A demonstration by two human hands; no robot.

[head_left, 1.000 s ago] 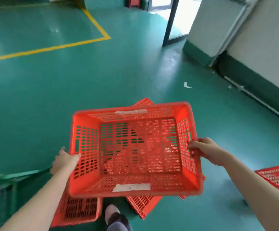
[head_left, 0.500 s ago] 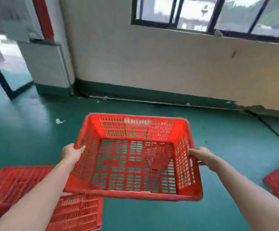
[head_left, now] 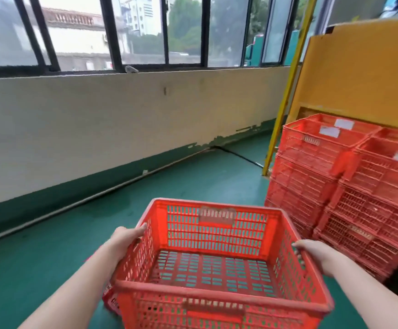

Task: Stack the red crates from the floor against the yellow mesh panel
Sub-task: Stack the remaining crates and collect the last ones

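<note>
Red plastic fills the lower frame as a person holds a slatted red crate (head_left: 217, 264) clear of the green floor (head_left: 50, 257), near but not yet at the crate stacks (head_left: 312, 176) standing against the yellow panel (head_left: 359, 74) at right. The left hand (head_left: 124, 238) has its grip closed on the crate's left rim, fingers curled over the edge. The right hand (head_left: 312, 254) grips the right rim the same way.

The carry looks about half done. To finish it well, the person would likely swing the crate right and lift it above the top rim of the chosen stack. With its corners squared to the crate below, it should be lowered level so it seats rather than catching an edge. Fingers wrapped over the rims may need to slide clear as it settles.

The carried crate holds nothing, and the floor shows through its base slots. The top crates of the stacks also appear empty, apart from white labels on their walls; the insides of the lower ones are hidden. A corner of another red crate (head_left: 110, 298) shows low beside the left forearm.
</note>
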